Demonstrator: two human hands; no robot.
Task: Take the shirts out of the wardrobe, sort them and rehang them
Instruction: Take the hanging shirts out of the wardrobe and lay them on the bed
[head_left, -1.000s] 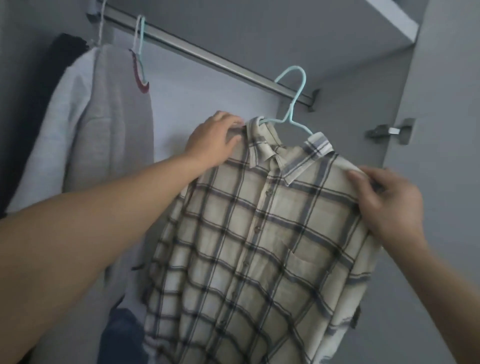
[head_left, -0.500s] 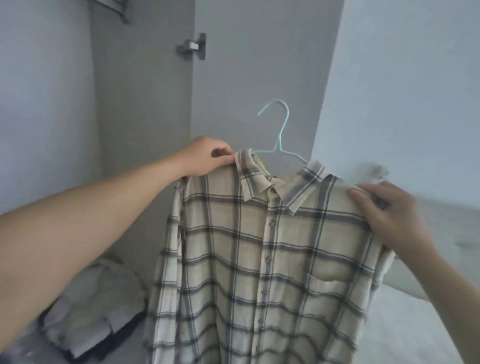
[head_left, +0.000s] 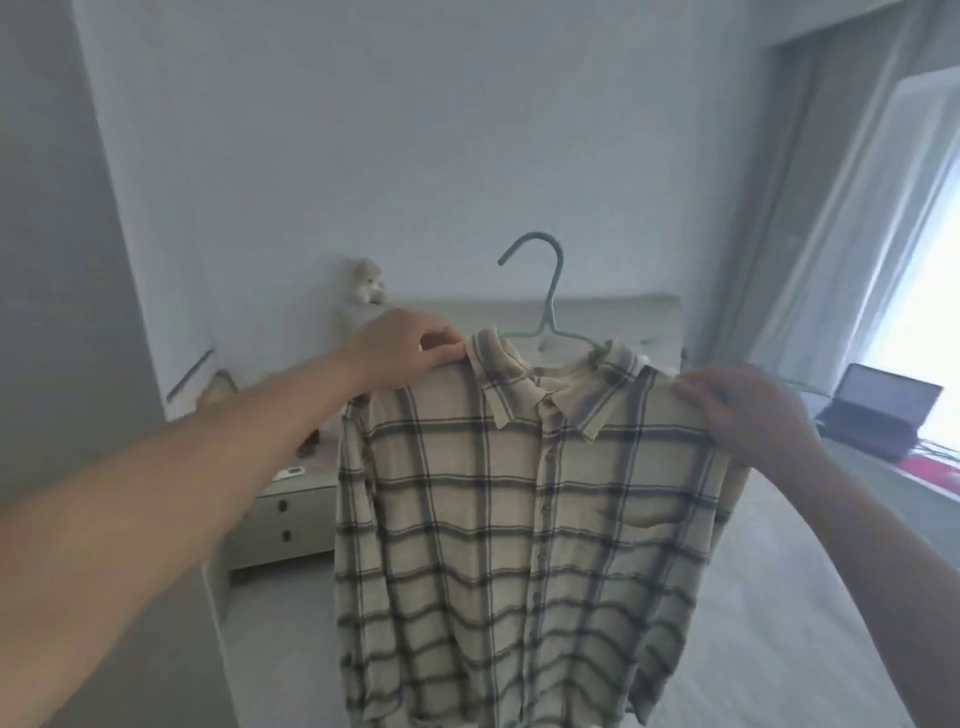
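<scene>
The plaid shirt (head_left: 519, 519), on its hanger (head_left: 550, 306), is pinched at each shoulder by the left hand (head_left: 405, 353) and right hand (head_left: 748, 415). The removal step appears underway; next, laying it on the bed (head_left: 805, 597) below seems called for.

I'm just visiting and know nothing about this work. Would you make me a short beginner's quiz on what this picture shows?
1. True or false: the plaid shirt is off its hanger.
2. Which hand grips the shirt's shoulder right beside the collar? A) left hand B) right hand C) neither
3. Fill in: on the far right, in front of the window, an open ______ sits.

Key
1. False: it hangs on the light blue hanger, whose hook stands free above the collar.
2. A: the left hand pinches there; the right hand holds the other shoulder, farther out.
3. laptop
</scene>
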